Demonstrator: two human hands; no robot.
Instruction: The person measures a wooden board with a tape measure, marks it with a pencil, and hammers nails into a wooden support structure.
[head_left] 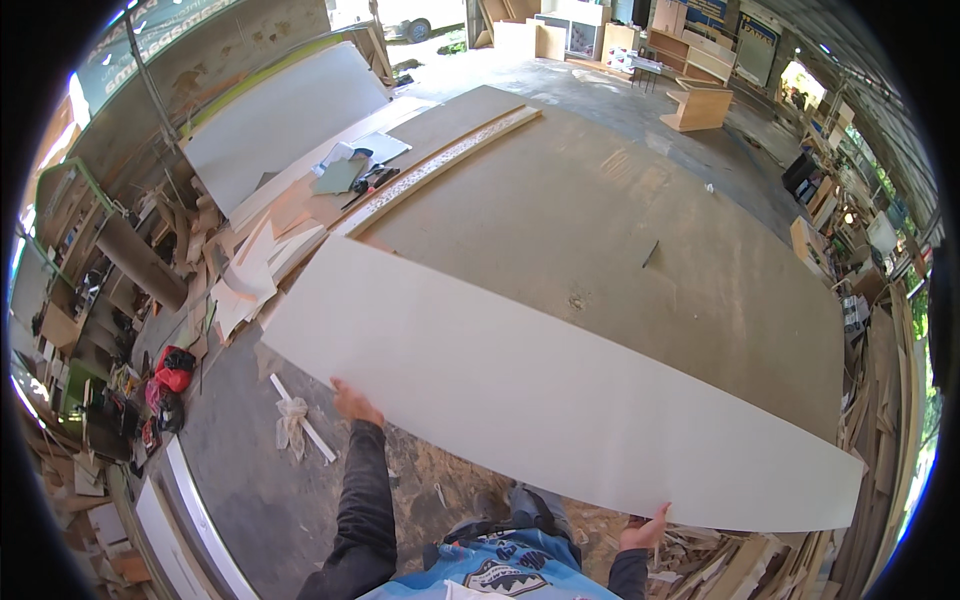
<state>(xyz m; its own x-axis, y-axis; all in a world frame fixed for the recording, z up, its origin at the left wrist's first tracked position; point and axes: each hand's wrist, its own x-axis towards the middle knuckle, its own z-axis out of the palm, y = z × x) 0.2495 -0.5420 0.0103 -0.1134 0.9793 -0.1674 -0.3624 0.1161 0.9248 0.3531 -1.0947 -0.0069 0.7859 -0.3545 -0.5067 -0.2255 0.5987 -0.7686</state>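
Note:
A long white board (540, 385) stretches across the view in front of me, its far edge over the near side of a big brown worktable (560, 210). My left hand (357, 402) grips the board's near edge toward its left end, fingers beneath it and partly hidden. At the same edge, further right, my right hand (646, 528) holds on with the thumb showing and the other fingers mostly under the board. Along the table's left side lies a long speckled strip (430, 172) with wooden edging. A thin dark stick (651, 254) rests on the tabletop.
Papers and small tools (372, 180) lie at the table's left, beside wood offcuts (262, 268). A large white sheet (290, 125) leans behind them. On the floor are a white strip with plastic (300, 420) and a red bag (174, 370). Scrap wood (740, 565) is heaped at lower right.

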